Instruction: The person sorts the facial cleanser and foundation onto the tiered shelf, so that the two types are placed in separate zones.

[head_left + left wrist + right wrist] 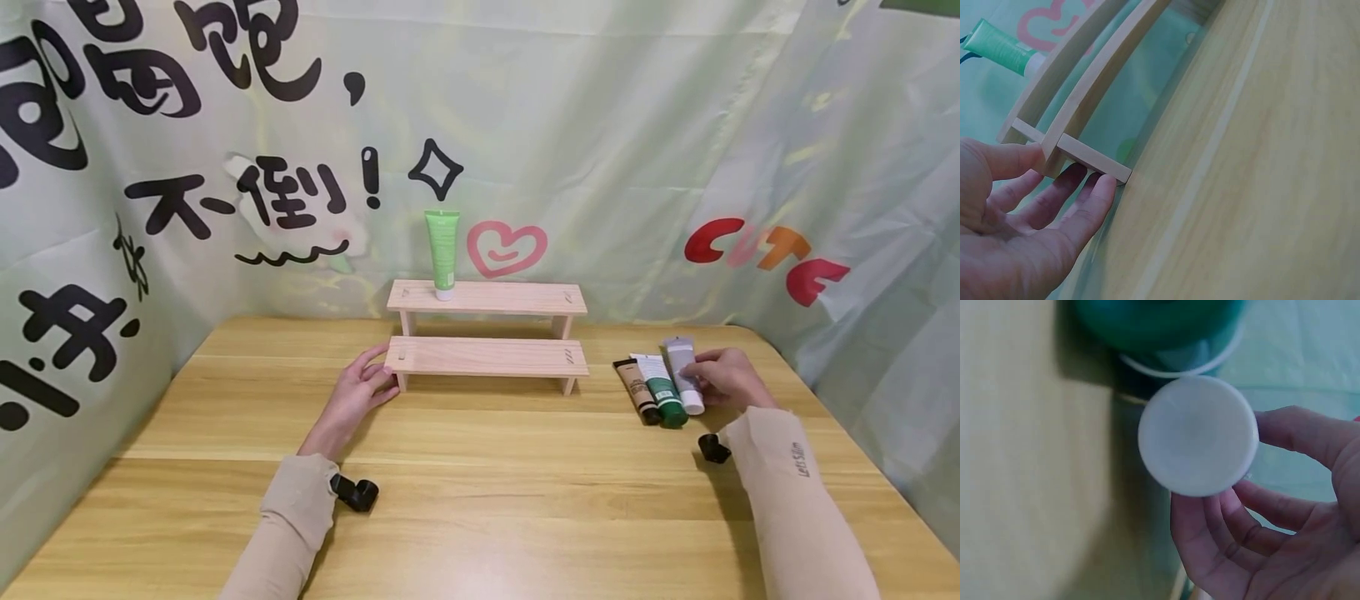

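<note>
A two-tier pale wooden display shelf [487,357] stands at the table's back. My left hand [358,387] grips the left end of its lower tier; the left wrist view shows the thumb at the board's corner and fingers by the leg. On the upper tier a green squeeze tube [442,250] stands upright on its white cap. To the right, my right hand [731,379] holds a pale grey-lavender squeeze tube [682,371] between thumb and fingers. In the right wrist view its round white cap [1197,436] faces the camera. Beside it lie a white-and-green tube [662,392] and a brown tube [636,392] with a black cap.
The wooden table [480,492] extends in front of the shelf. Behind and at both sides hangs a printed cloth [600,125] with black lettering and a pink heart. A small black camera is strapped at each wrist.
</note>
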Demonstrator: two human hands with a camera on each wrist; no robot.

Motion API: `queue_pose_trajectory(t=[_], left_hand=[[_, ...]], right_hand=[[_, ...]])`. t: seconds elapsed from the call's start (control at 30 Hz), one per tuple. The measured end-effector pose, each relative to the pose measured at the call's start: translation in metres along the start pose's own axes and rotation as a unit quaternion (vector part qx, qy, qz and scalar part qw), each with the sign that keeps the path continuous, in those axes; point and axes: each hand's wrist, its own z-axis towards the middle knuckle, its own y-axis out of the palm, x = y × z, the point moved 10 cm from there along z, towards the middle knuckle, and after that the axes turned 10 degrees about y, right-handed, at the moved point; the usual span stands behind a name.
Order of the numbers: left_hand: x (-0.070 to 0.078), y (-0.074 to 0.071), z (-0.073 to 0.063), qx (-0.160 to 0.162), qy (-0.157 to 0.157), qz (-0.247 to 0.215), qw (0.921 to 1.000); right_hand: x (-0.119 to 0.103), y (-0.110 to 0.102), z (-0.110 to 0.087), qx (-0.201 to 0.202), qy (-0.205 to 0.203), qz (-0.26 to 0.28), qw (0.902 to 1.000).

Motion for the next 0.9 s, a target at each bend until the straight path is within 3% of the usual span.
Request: queue_pose_trajectory(t=[0.33,0.9], left_hand=[[0.002,-0.001,0.000,-0.003,0.007,0.003,1.0000],[0.001,-0.001,0.000,0.004,0.004,-0.002,1.0000]], right_hand=[[-0.028,-0.005,-0.016,0.015,-0.031,0.016,0.9993],[-0.091,0.010,-0.037,0.015,-0.112,0.063,0.9916]])
